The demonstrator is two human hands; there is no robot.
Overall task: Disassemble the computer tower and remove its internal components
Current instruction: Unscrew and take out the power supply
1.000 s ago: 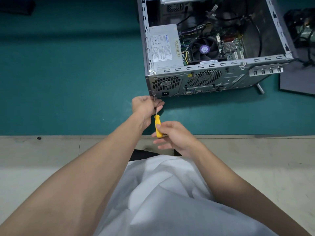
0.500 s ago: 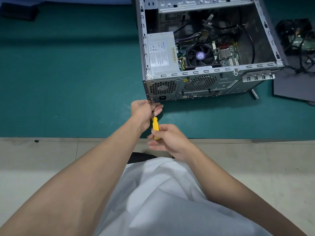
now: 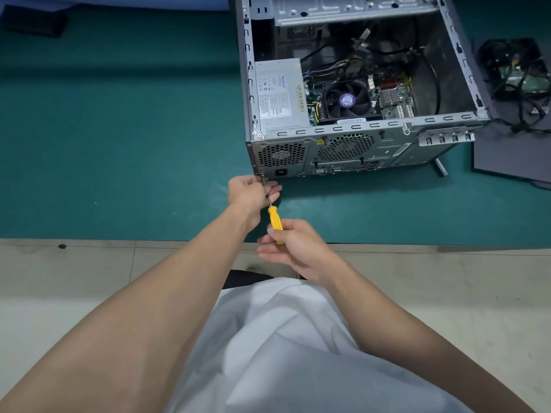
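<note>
Lying on its side with the open face up, the computer tower (image 3: 357, 144) occupies the far right of the green bench (image 3: 119, 129), rear panel turned toward the person. Contents visible inside: grey power supply (image 3: 280, 93) at the left wall, black cooler fan (image 3: 347, 99) beside it on the board, assorted cables. Tool in use: yellow-handled screwdriver (image 3: 275, 217), tip set at the lower left corner of the rear panel, just beside the power socket; the screw itself is too small to make out. Left hand (image 3: 253, 192): fingers curled round the metal shaft close to the tip, steadying it. Right hand (image 3: 295, 245): thumb and fingers pinching the handle, remaining fingers loose. Step in hand, by judgement: undoing a power supply fixing screw. Handling note: keep the shaft square to the panel, press inward while turning so the tip does not ride out of the head, and let the left hand catch the screw as it frees. Adjacent items: a dark panel (image 3: 507, 156) and a tangle of loose cabling (image 3: 515, 67) to the right of the case.
</note>
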